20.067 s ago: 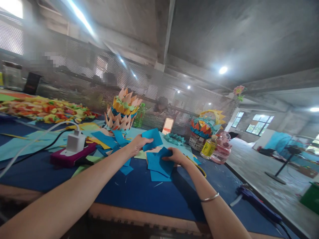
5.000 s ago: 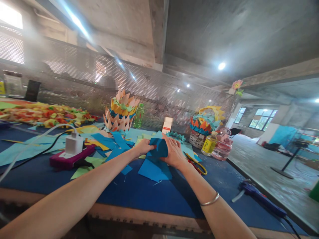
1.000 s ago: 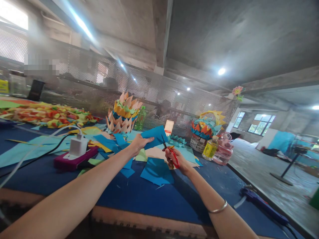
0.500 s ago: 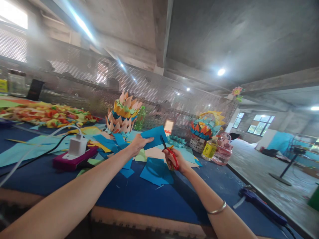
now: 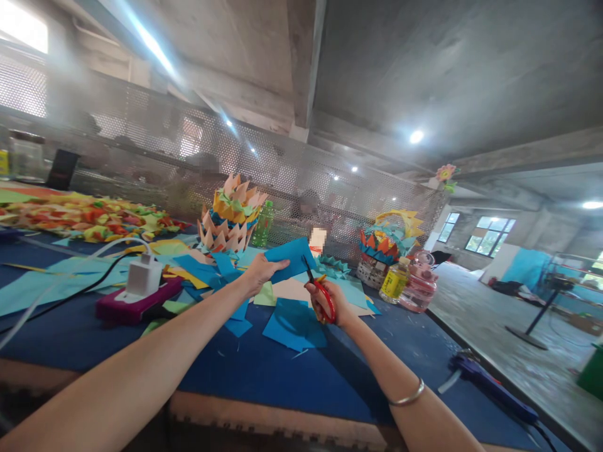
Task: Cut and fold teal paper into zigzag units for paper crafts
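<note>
Held up above the table is a blue sheet of paper (image 5: pixel 293 258), its left end pinched by my left hand (image 5: pixel 261 274). My right hand (image 5: pixel 328 302) grips red-handled scissors (image 5: pixel 328 299), whose dark blades lie at the right end of that sheet. Something thin and yellow shows near the fingers of my right hand. Below the hands, cut blue paper pieces (image 5: pixel 294 326) rest on the blue table top (image 5: pixel 254 383). More blue scraps (image 5: pixel 202 270) are strewn to the left of my left hand.
A purple power strip (image 5: pixel 136 301) with a white charger sits at left. Behind are layered paper flowers (image 5: pixel 230 216), a green bottle (image 5: pixel 262 225) and a paper basket (image 5: pixel 384 248). At right stand a yellow-labelled bottle (image 5: pixel 394 281), a pink bottle (image 5: pixel 419 282) and a glue gun (image 5: pixel 492 386).
The whole view has shifted very slightly. My hands, the blue sheet and the scissors keep almost the same places, with the blades still at the sheet's right end.
</note>
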{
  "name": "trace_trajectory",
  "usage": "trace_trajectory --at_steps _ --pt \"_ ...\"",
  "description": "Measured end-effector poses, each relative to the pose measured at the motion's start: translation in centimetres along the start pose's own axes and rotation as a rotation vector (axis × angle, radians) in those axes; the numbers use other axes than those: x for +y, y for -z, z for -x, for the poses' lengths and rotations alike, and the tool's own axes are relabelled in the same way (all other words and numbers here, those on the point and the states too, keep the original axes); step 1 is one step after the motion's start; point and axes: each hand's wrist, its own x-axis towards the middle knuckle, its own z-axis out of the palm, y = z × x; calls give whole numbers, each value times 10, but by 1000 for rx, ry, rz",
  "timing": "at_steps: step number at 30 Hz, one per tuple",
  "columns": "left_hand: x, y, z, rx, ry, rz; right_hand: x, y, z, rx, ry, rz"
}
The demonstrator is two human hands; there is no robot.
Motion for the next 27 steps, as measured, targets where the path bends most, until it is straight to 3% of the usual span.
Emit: trace_trajectory --at_steps 9,19,27 --pt "-3 1 -3 12 4 19 -8 -2 5 13 5 19" --pt "-3 1 -3 3 14 24 16 5 -7 50 71 125" --pt "-5 3 -5 6 29 7 14 6 -4 39 49 215"
